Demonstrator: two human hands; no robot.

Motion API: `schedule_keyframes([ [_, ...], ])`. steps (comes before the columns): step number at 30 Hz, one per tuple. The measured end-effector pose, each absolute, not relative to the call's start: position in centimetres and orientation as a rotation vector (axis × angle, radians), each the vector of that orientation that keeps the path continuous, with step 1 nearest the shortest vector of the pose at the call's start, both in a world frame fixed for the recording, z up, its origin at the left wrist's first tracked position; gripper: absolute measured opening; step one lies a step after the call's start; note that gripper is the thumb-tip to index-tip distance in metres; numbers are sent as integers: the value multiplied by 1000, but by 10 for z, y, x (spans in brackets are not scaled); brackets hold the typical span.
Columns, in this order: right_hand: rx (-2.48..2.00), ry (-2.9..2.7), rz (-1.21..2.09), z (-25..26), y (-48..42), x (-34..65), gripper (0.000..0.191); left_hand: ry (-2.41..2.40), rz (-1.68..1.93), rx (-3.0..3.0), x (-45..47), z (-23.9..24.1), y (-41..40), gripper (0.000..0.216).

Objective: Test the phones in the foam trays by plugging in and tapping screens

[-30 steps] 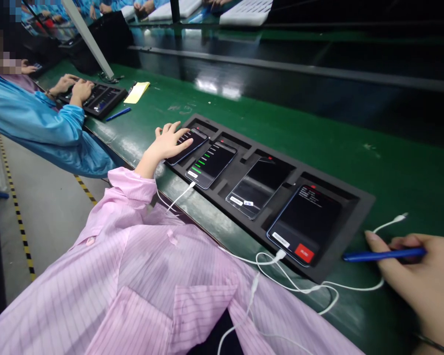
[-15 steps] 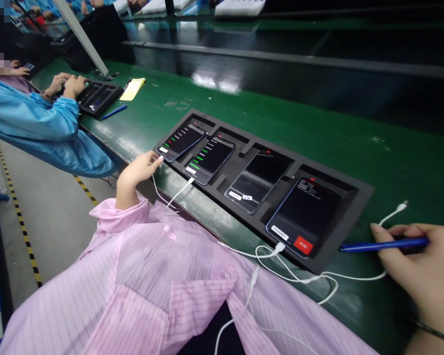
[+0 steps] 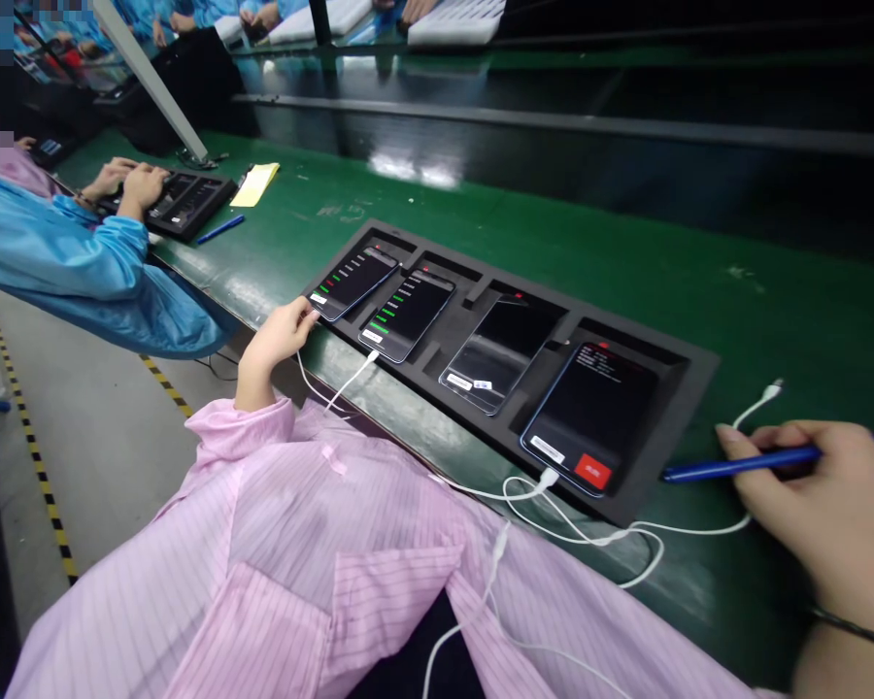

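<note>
Fingers of left hand (image 3: 281, 332) curl by centre-left phone (image 3: 351, 282), grip unclear; right hand (image 3: 834, 515) clamps pen (image 3: 735, 464), which could snag the looped cable (image 3: 699, 531).

Yellow pad (image 3: 255, 183), co-worker's blue sleeve (image 3: 80, 277), white trays (image 3: 455, 21) perhaps

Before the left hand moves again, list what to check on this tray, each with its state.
1. Contact of left hand with near end of leftmost phone: ok.
2. Plug seated in leftmost phone: cannot tell, fingers cover the port.
3. Reach of white cable to second phone: ok.
4. Cable at third phone: not ok, none there.
5. Place of plug at fourth phone: ok.
6. Firm grip of right hand on blue pen: ok, tip beside the tray.
</note>
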State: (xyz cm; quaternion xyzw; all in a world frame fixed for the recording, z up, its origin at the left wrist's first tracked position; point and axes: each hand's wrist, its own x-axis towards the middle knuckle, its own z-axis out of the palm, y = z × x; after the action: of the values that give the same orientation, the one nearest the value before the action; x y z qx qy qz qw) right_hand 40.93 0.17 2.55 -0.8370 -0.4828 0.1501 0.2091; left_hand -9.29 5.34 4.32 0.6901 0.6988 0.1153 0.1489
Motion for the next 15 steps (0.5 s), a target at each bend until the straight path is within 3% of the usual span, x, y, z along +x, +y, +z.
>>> schedule_keyframes([
  [11,-2263,-1393,490,23,4,415,53,1983,592,1946,-89,35,35,20],
  [15,-2304,-1368,502,24,4,412,37,1865,711,1866,-61,40,13,25],
])
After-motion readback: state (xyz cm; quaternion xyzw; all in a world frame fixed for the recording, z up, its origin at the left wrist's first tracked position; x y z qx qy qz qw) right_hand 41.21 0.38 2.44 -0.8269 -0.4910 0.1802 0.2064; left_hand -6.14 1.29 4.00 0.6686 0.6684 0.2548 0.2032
